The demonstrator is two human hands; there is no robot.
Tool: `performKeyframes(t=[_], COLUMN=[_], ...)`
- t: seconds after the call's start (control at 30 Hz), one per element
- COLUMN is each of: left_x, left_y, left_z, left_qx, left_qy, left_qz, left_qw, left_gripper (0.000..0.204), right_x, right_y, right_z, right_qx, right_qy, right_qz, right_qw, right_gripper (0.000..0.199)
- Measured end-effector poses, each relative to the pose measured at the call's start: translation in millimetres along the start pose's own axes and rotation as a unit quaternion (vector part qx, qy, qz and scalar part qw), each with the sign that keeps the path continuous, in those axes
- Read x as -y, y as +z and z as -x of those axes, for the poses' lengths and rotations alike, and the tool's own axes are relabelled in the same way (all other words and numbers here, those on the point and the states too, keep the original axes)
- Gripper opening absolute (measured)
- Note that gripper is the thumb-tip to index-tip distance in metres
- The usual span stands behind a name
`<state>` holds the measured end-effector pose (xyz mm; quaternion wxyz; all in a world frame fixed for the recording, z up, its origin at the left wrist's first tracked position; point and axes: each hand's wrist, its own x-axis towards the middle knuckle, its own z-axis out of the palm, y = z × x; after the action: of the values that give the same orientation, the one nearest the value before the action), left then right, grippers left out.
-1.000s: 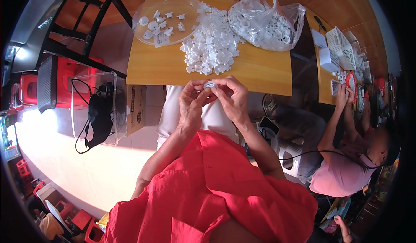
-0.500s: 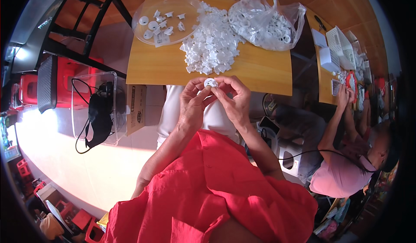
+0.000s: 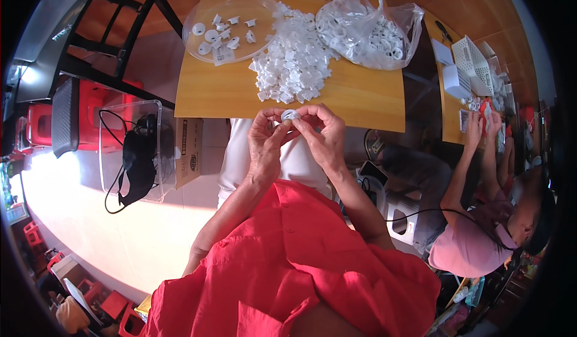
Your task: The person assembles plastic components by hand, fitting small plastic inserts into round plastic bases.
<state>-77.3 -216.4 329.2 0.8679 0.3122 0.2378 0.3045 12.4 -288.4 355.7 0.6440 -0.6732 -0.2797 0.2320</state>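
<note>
Just off the table's front edge, my left hand [image 3: 264, 137] and my right hand [image 3: 323, 134] meet on one small round white plastic piece [image 3: 290, 115]. Thumbs and fingertips of both hands pinch it from either side, and its slotted face is partly hidden by the thumbs. Beyond my hands, a heap of small white plastic parts [image 3: 294, 66] lies on the wooden table [image 3: 360, 100]. To its left, a clear round tray [image 3: 257, 6] holds several white round pieces [image 3: 211, 35]. A clear plastic bag [image 3: 369, 33] full of white rings stands right of the heap.
At the right, a person in a pink top [image 3: 475, 247] works at another table with white baskets [image 3: 473, 63]. A clear bin [image 3: 162, 175] with a black bag [image 3: 139, 163] stands left, near a cardboard box [image 3: 190, 151] and a black metal frame [image 3: 120, 54].
The white piece has tilted slightly between my fingertips, and my hands have shifted very little. At the right, the other person's hands have moved apart.
</note>
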Motion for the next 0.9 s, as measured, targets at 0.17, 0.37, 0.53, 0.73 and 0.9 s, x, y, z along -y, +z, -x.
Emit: performKeyframes(t=[0.17, 0.37, 0.53, 0.73, 0.9], left_x=[0, -6, -5, -9, -12], left_y=[-1, 2, 2, 4, 7], left_z=[-1, -1, 0, 1, 0], left_qx=[-0.003, 0.007, 0.012, 0.013, 0.032], left_qy=[0.006, 0.01, 0.01, 0.01, 0.008], left_qz=[-0.011, -0.025, -0.031, -0.029, -0.068], left_qw=[1.0, 1.0, 0.999, 0.999, 0.997], left_gripper=[0.013, 0.013, 0.012, 0.013, 0.013], right_x=[2, -3, -5, -3, 10], right_y=[-1, -3, -2, -3, -4], right_z=[-1, -3, -2, -1, -4], right_qx=[0.011, 0.024, 0.022, 0.025, 0.041], right_qy=[0.003, 0.039, 0.046, 0.034, 0.001], right_qz=[0.025, -0.018, -0.01, 0.015, 0.044], right_qw=[1.0, 0.999, 0.999, 0.999, 0.998], right_gripper=[0.008, 0.009, 0.011, 0.011, 0.007])
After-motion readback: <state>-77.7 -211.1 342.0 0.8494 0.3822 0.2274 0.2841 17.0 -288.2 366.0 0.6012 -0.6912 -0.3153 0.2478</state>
